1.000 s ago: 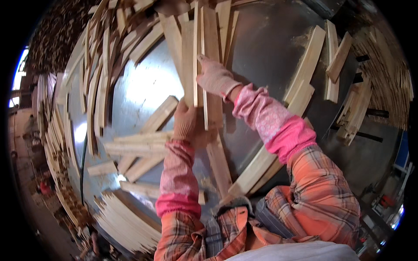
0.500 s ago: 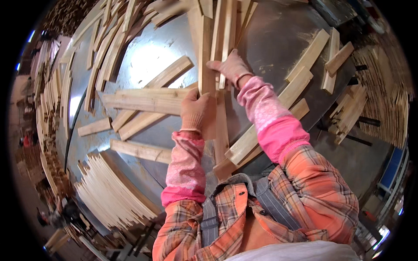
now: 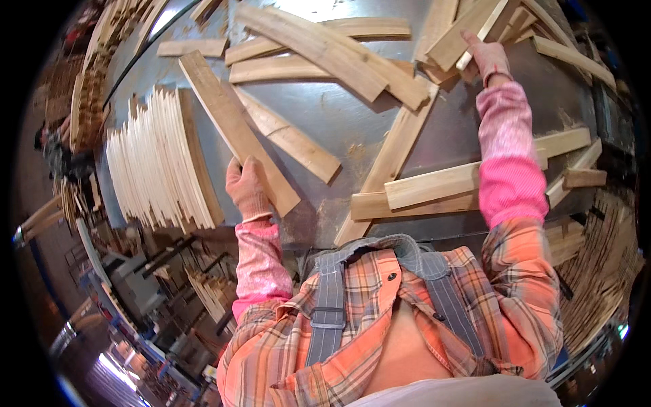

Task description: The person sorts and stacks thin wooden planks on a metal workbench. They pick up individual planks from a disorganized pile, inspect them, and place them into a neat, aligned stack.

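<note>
My gloved left hand [image 3: 245, 190] is closed round the near part of a flat wooden board [image 3: 237, 129], which slants over the metal table beside an upright-packed row of boards [image 3: 156, 159]. My right hand [image 3: 487, 60], gloved too, reaches to the far right, its fingers on a narrow pale wooden strip [image 3: 485, 30]. Under that strip lies a wider brown board [image 3: 453, 46] among other pieces. Another loose board [image 3: 288, 134] rests just right of the one in my left hand.
Several boards cross in a loose heap [image 3: 325, 57] at the far middle of the metal table [image 3: 319, 203]. More boards [image 3: 434, 186] lie near the front edge on the right. Stacked timber [image 3: 600, 264] stands off the table at the right.
The view has swung left. My left hand has carried a board leftward, close to the packed row. My right hand is now farther out to the right, apart from the left.
</note>
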Tool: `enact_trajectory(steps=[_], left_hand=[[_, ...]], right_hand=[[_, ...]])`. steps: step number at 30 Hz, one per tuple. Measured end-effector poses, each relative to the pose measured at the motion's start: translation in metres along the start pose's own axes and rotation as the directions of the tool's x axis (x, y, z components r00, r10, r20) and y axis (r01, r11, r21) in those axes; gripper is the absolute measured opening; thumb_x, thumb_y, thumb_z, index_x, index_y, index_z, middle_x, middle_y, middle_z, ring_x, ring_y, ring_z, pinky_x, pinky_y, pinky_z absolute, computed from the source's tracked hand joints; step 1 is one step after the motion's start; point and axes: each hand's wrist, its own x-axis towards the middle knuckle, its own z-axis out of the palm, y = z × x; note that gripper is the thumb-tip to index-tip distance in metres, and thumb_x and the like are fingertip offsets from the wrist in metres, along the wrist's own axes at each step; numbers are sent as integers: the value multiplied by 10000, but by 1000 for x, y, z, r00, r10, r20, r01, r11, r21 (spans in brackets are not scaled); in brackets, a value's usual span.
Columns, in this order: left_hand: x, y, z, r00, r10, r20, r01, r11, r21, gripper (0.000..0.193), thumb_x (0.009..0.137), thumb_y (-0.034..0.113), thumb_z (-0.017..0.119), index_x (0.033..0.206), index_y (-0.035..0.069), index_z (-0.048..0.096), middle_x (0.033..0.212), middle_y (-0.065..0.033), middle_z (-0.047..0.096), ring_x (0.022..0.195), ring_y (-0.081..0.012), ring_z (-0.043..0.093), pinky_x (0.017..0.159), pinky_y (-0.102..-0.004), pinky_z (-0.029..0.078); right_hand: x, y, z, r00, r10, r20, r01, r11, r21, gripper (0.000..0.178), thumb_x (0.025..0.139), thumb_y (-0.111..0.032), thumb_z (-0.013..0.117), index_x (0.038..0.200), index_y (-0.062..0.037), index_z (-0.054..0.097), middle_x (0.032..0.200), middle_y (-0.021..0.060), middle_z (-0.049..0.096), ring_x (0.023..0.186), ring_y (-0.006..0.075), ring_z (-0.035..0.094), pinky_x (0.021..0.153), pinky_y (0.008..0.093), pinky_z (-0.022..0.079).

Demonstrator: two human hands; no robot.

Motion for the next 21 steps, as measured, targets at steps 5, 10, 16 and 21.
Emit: enact_trajectory(steps=[5, 10, 16, 21], left_hand=[[-14, -36, -25, 989, -46, -140, 40, 998, -48, 203, 948, 92, 665, 1114, -18, 705, 901, 18, 671, 745, -75, 588, 655, -250, 488], [-12, -53, -49, 984, -83, -159, 102, 988, 117, 221, 943, 99, 651, 1130, -7, 705, 919, -18, 698, 765, -92, 612, 680, -271, 511], [5, -95, -64, 987, -19, -162, 104, 839, 535, 335, 860, 214, 694, 1138, 27, 675, 1025, -183, 731, 966, -359, 698, 848, -451, 547], [13, -107, -68, 980, -153, -124, 195, 671, 715, 392, 840, 241, 708, 1155, 16, 646, 1059, -245, 718, 1014, -433, 694, 871, -490, 553]], right_hand=[[21, -23, 69, 997, -12, -77, -3, 981, -191, 1139, 707, -613, 804, 1368, 238, 432, 1462, 353, 480, 1328, 395, 558, 1089, 407, 462], [50, -19, 65, 982, -132, 136, 186, 809, -558, 904, 719, -554, 721, 1355, 76, 591, 1510, 373, 423, 1381, 413, 501, 1125, 406, 406], [-3, -29, 90, 953, 114, -280, -165, 972, -165, 714, 777, -382, 771, 1252, 127, 615, 1221, 283, 671, 1280, 364, 585, 1053, 419, 486], [-95, 9, 39, 982, -59, 181, -93, 678, 729, 316, 881, -192, 732, 1121, 2, 662, 910, 81, 691, 792, 220, 697, 691, 360, 598]])
